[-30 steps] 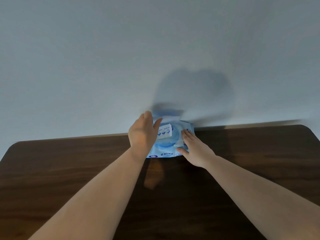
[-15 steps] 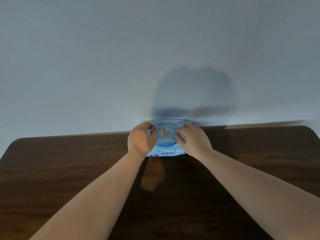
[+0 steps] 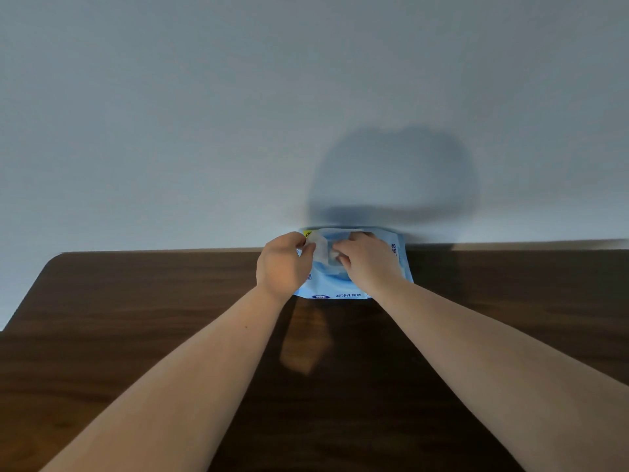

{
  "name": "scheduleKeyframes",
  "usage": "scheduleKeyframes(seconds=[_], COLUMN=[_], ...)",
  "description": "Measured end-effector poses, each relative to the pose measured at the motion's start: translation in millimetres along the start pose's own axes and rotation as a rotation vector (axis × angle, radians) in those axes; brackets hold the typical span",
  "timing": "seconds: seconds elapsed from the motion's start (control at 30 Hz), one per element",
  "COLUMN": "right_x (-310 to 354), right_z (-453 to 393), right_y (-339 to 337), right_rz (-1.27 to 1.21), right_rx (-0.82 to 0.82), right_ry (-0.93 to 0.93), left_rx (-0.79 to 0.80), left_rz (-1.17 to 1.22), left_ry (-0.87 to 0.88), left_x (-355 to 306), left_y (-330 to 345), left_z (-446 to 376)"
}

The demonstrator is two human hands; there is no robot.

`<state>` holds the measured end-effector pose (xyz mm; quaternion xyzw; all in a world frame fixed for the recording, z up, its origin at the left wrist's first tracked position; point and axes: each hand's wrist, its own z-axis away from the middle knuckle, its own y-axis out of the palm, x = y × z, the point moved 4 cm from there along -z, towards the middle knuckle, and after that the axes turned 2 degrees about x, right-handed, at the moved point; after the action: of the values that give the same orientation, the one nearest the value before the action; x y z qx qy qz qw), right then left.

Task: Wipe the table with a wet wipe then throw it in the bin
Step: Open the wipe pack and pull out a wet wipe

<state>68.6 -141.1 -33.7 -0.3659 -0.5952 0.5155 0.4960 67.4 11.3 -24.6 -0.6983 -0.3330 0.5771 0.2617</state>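
Note:
A light blue pack of wet wipes [image 3: 340, 288] lies at the far edge of the dark wooden table [image 3: 136, 318], against the wall. My left hand [image 3: 280, 267] rests on the pack's left end and pinches the peeled-back white flap [image 3: 319, 248]. My right hand [image 3: 367, 264] covers the pack's right half. Its fingertips are pinched on a bit of white wet wipe [image 3: 332, 256] at the opening. No bin is in view.
A plain pale wall [image 3: 204, 131] rises directly behind the table, with my shadow on it. The table's rounded left corner [image 3: 58, 258] is visible. Both forearms stretch across the middle of the tabletop.
The flap that lay shut a second ago is now lifted and held back by my left hand. My right hand moved from the pack's right side onto the opening.

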Motion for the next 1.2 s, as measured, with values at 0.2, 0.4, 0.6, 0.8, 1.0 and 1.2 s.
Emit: scheduleKeyframes(seconds=[0.2, 0.4, 0.6, 0.8, 1.0, 1.2], right_x=[4, -23, -28, 0, 33, 50], right_z=[-1, 26, 44, 50, 52, 54], right_y=[-7, -43, -76, -87, -87, -84], right_rz=[-0.133, -0.581, -0.82, -1.03, -1.264, -1.264], right_rx=[-0.063, -0.259, -0.261, -0.15, -0.057, -0.019], right_ry=[0.013, 0.298, 0.464, 0.428, 0.377, 0.375], left_rx=[0.151, 0.367, 0.211, 0.424, 0.4, 0.422], left_rz=[-0.076, -0.235, 0.071, 0.346, 0.474, 0.525], left_ry=[-0.226, -0.311, -0.128, -0.191, -0.232, -0.261], left_x=[0, -3, -35, -69, -65, -43], left_y=[-4, -10, -26, -42, -64, -91], left_z=[-1, -4, 1, 15, 30, 42])
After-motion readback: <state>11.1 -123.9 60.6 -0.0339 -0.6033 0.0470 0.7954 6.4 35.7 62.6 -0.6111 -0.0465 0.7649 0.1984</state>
